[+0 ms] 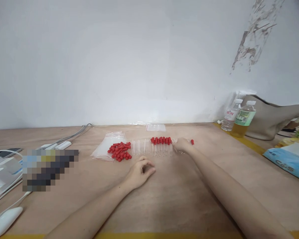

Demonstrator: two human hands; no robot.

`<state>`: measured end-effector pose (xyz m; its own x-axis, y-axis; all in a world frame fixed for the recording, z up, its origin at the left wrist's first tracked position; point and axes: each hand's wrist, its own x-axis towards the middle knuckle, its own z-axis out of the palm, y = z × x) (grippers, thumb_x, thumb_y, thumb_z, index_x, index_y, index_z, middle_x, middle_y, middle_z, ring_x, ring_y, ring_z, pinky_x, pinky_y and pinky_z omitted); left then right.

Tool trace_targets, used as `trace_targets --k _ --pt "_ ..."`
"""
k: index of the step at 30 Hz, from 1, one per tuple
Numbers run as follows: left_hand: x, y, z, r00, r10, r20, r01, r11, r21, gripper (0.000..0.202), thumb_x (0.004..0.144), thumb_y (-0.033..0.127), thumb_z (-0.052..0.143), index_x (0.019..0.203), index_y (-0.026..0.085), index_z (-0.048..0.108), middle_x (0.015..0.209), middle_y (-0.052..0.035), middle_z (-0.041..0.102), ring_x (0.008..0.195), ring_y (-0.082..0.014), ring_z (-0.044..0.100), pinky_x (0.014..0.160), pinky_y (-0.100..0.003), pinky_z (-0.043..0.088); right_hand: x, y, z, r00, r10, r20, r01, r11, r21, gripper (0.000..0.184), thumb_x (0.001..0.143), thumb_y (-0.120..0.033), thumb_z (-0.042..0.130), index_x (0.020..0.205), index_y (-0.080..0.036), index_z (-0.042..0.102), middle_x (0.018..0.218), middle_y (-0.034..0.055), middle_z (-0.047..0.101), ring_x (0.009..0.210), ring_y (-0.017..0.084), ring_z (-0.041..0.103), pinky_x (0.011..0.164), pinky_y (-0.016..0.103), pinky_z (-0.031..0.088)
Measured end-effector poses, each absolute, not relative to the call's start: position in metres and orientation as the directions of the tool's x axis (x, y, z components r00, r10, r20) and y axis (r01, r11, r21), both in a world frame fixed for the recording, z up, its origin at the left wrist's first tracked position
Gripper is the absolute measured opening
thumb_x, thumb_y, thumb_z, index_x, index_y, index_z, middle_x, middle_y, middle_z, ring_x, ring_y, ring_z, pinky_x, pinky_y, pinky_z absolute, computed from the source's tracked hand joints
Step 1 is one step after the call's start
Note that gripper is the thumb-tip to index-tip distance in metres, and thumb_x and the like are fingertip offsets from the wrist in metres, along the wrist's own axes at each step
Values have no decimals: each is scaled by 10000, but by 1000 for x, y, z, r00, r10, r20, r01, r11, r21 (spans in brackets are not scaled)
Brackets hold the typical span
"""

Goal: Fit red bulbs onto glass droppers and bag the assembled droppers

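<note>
Your right hand (pixel 183 145) hides its own fingertips and part of what lies under them; you can't tell from here whether they are closed on anything. Thin white pieces by that hand are too small to make out. Both your forearms run off the near side of view. Far left of your left hand (pixel 137 172), a blurred block of squares masks whatever is there, and a white mouse (pixel 6 220) is cut off.

Room: the table (pixel 174 196) spreads between your forearms, back to a yellow strip (pixel 129 236) on the near side. More tabletop lies right of your right hand, as far as the two bottles (pixel 231 116) (pixel 244 120) and the blue packet (pixel 285 163). Beyond both hands, the wall (pixel 129 66) ends the table.

Your hands are well apart. Left: thumb and fingers curved, a gap between them, near the table. Just beyond it, a row of clear tubes (pixel 141 147); beyond and left, a heap of red bulbs (pixel 119 152) partly over a plastic bag (pixel 103 146). Between your hands, farther out, red-topped tubes (pixel 161 141); your right hand is at their right end. One single red bulb (pixel 192 142) lies just right of that hand.
</note>
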<state>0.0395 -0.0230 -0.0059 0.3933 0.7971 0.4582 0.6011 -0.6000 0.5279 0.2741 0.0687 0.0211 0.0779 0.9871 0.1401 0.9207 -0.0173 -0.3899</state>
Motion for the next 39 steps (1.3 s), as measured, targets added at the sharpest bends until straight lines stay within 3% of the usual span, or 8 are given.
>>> trace_targets --k 5,8,12,19,24,30,34,39 --pt "13 2 24 117 796 593 776 -446 445 234 772 350 490 626 179 554 712 -19 575 766 -175 523 733 -306 401 280 25 26 -73 985 159 909 131 -395 226 775 -241 411 615 -140 535 585 44 563 523 125 497 477 217 306" --pt "-16 25 49 154 833 532 884 -357 303 192 786 320 448 791 192 591 835 -32 597 856 -198 519 767 -314 393 273 -9 19 -337 886 319 860 428 -279 153 813 -246 383 819 -152 503 695 37 570 559 117 476 521 217 319" --pt "-35 55 65 352 879 323 926 -378 21 187 755 266 456 825 199 616 907 -47 591 897 -211 515 796 -310 377 263 -32 10 -559 694 453 769 639 -30 135 835 -197 371 802 -161 497 744 49 560 667 147 485 651 268 344" --pt "-25 86 63 418 902 108 908 -412 -72 65 579 157 579 610 198 619 776 -44 596 749 -216 549 657 -283 396 265 -30 -16 -563 603 565 693 717 -74 228 844 -171 370 1035 -156 493 898 88 568 836 182 500 736 316 342" --pt "-24 94 58 398 915 61 917 -395 -46 62 559 130 583 586 185 594 743 -44 597 682 -197 554 596 -262 392 265 -31 -20 -539 636 552 694 707 -137 229 846 -177 370 1013 -159 525 870 78 567 820 172 498 719 304 358" --pt "-28 99 51 386 915 119 914 -397 88 33 600 149 555 598 181 563 736 -39 609 685 -185 560 618 -252 392 267 -29 -18 -515 650 559 705 692 -156 231 850 -178 364 990 -164 546 831 71 554 794 164 491 711 304 373" --pt "-34 97 54 369 910 189 887 -405 222 67 677 204 491 697 181 552 673 -24 609 662 -181 567 609 -257 406 268 -28 -21 -509 652 561 694 697 -180 234 853 -187 359 1003 -172 539 826 69 549 788 169 494 700 307 390" --pt "-21 74 52 317 872 374 806 -456 379 258 802 324 373 971 157 474 872 -52 584 811 -158 550 685 -252 422 267 -27 -22 -467 657 591 692 688 -219 202 851 -176 350 947 -173 528 832 70 542 792 174 497 698 311 401"
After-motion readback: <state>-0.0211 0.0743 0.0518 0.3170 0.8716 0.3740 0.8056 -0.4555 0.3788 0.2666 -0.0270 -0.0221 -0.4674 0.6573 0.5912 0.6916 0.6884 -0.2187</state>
